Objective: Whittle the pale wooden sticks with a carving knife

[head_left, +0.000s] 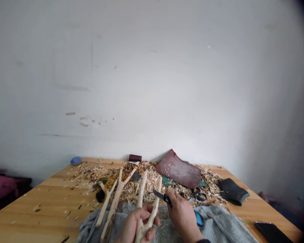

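Note:
My left hand (139,224) is wrapped round a peeled, pale forked stick (143,192), its two prongs pointing up and away from me. My right hand (181,214) grips a utility knife (199,218) with a blue and black handle. The dark blade (158,194) lies at the right prong, partway up; I cannot tell whether its edge touches the wood. Left of my hands, two more peeled forked sticks, a smaller one (105,202) and a longer one (116,195), rest on a grey cloth (218,224) at the near edge.
Wood shavings (152,168) cover the middle of the wooden table (40,202). Around them lie brown leather (179,170), scissors (200,195), a dark thread spool (135,158), a blue bundle (76,160), a black folded piece (233,191) and a phone (272,233). A wall (152,84) stands behind.

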A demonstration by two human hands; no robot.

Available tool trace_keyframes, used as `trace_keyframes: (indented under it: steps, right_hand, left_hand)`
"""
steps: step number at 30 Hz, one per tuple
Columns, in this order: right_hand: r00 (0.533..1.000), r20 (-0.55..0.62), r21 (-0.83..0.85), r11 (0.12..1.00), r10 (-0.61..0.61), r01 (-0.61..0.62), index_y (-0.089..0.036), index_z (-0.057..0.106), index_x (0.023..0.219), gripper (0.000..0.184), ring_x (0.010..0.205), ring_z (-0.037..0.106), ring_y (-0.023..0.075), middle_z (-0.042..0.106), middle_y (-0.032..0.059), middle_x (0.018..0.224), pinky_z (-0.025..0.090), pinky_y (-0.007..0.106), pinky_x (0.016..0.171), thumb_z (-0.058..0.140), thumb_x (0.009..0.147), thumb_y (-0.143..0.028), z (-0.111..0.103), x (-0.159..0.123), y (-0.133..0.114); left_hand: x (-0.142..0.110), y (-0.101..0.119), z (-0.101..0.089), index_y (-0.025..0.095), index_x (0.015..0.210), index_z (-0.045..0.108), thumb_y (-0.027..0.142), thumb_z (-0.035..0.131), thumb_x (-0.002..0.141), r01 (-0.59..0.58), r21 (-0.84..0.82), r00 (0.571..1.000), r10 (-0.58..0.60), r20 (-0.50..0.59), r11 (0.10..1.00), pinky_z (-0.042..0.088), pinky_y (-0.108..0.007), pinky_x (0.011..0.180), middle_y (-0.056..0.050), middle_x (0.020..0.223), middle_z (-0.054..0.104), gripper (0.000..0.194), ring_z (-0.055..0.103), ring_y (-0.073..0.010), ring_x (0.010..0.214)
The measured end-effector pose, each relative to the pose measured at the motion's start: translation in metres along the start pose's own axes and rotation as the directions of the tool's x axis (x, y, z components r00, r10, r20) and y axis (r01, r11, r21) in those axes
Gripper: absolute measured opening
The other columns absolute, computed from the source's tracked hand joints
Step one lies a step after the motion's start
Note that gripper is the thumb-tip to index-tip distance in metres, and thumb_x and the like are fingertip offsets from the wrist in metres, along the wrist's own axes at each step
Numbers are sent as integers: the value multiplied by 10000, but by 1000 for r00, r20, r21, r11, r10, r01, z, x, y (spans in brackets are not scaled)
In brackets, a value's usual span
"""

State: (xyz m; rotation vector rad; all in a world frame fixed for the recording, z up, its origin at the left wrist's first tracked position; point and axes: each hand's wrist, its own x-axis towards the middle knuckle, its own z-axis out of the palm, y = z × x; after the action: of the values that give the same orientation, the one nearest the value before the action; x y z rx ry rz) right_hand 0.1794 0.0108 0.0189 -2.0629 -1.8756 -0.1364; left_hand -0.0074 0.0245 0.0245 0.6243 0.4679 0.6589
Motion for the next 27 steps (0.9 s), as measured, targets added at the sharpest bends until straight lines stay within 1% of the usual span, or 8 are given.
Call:
trace_keyframes:
  steps: [3, 7, 11, 14, 20, 24, 27]
  right_hand:
    - [1000, -9, 32, 999, -5, 5, -241, 667, 1023, 229, 884, 690, 177, 723, 47, 1019, 420, 226, 712, 493, 904, -151, -1, 0, 1]
    - [998, 1, 55, 996, -64, 64, -254, 665, 988, 187, 844, 690, 175, 720, 26, 944, 395, 219, 682, 533, 886, -170, -2, -6, -5]
    - [997, 16, 73, 994, -80, 79, -250, 660, 982, 192, 869, 694, 182, 716, 31, 984, 393, 222, 687, 562, 853, -149, -4, -10, -11]
    - [997, 35, 73, 995, -67, 64, -246, 657, 981, 191, 883, 697, 187, 717, 36, 985, 400, 223, 694, 565, 848, -144, -5, -10, -13]
    - [998, 47, 40, 998, -40, 38, -241, 659, 1004, 244, 881, 700, 191, 715, 54, 1024, 417, 231, 694, 542, 842, -102, -2, -6, -12]
    - [999, 40, 20, 1000, -3, 2, -236, 670, 1006, 258, 905, 696, 198, 706, 75, 1105, 435, 245, 717, 512, 855, -97, 0, -2, -6]
    - [1000, 26, 31, 999, -14, 13, -235, 676, 983, 230, 919, 692, 202, 714, 68, 1071, 439, 249, 740, 502, 879, -126, 0, -1, -3]
  left_hand:
    - [-1, 1, 1, 117, 825, 629, 245, 669, 632, -22, 9, 1000, 22, 5, 1000, 189, -150, 308, -75, 697, 685, 235, 481, -65, 354]
    - [-3, 1, 0, 129, 834, 620, 254, 661, 651, -44, 21, 999, 44, -1, 999, 204, -155, 307, -65, 706, 680, 226, 486, -69, 356]
    - [-3, 0, -1, 137, 825, 608, 239, 641, 673, -49, 37, 999, 48, 4, 998, 217, -149, 313, -64, 716, 676, 186, 496, -67, 362]
    - [-3, 0, 1, 143, 825, 603, 247, 647, 659, -37, 46, 999, 37, 13, 998, 214, -152, 306, -63, 715, 677, 201, 490, -71, 352]
    - [-2, 1, 3, 141, 830, 610, 233, 655, 636, -29, 33, 999, 30, -33, 999, 212, -153, 308, -63, 695, 671, 220, 480, -69, 353]
    - [-5, 2, 8, 130, 802, 621, 232, 670, 621, -29, 43, 998, 32, -55, 999, 211, -149, 318, -73, 681, 676, 213, 478, -63, 354]
    - [-8, 3, 12, 120, 789, 629, 243, 668, 619, -43, 68, 996, 48, -81, 997, 211, -148, 319, -78, 667, 677, 213, 474, -59, 347]
